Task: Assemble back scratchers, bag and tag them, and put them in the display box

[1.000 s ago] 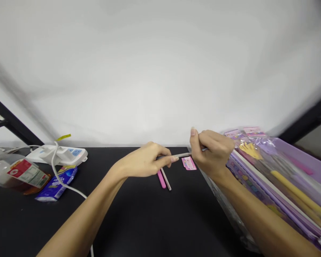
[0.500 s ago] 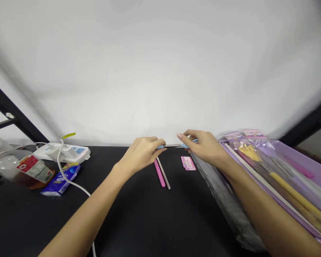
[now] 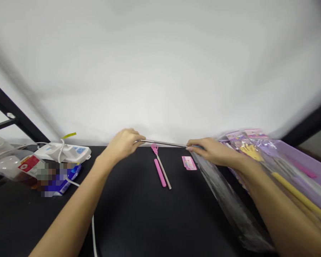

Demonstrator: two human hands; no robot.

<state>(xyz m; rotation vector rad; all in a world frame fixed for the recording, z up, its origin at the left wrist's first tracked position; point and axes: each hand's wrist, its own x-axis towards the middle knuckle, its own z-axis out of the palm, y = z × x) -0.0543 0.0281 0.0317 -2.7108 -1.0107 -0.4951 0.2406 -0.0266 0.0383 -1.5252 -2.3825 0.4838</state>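
Between my hands stretches the thin metal rod (image 3: 166, 143) of a telescopic back scratcher, held nearly level above the far edge of the black table. My left hand (image 3: 125, 142) pinches its left end, and the fingers hide that tip. A little blue shows at the fingers of my right hand (image 3: 207, 150), which are closed around the right end. Below the rod lies a pink hand-shaped back scratcher (image 3: 162, 167) with a bare metal shaft. Its separate pink handle (image 3: 159, 173) rests alongside. Two overlapping pink cards (image 3: 189, 163) lie to the right, near my right hand.
A purple bin (image 3: 305, 153) at right holds bagged back scratchers (image 3: 251, 151). Clear plastic bags (image 3: 224, 200) lie beside it. At left are a white power strip (image 3: 81, 153) with a cable, a bottle (image 3: 13, 167) and a blue packet (image 3: 73, 174). A white wall stands behind.
My hands have moved apart, the left one leftward and the right one slightly rightward, and a longer stretch of metal rod shows between them. The pink scratcher's head has come into view.
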